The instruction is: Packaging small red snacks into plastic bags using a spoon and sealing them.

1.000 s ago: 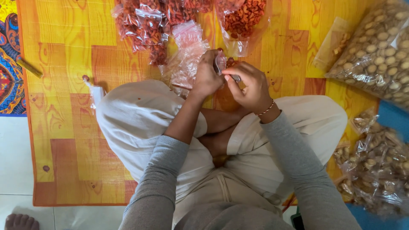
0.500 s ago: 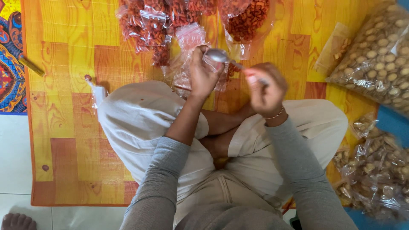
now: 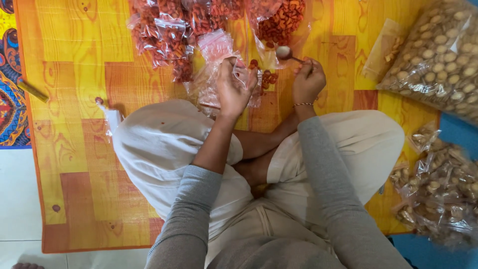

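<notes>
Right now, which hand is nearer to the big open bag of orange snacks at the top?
The right. The right hand holds a spoon whose bowl reaches the bag of orange snacks. The left hand sits lower and to the left, gripping a small clear bag.

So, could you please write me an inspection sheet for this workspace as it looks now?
Surface: orange-yellow wood-pattern mat on pale floor.
Job's things: small clear bag holding some red-orange snacks; metal spoon; open bag of red-orange snacks.
Clutter: filled small packets; big bag of round biscuits; biscuit packets.
Grippers: left hand grips the small clear bag; right hand holds the spoon.
Cables: nothing seen.
Surroundings: patterned cloth at the left.
</notes>
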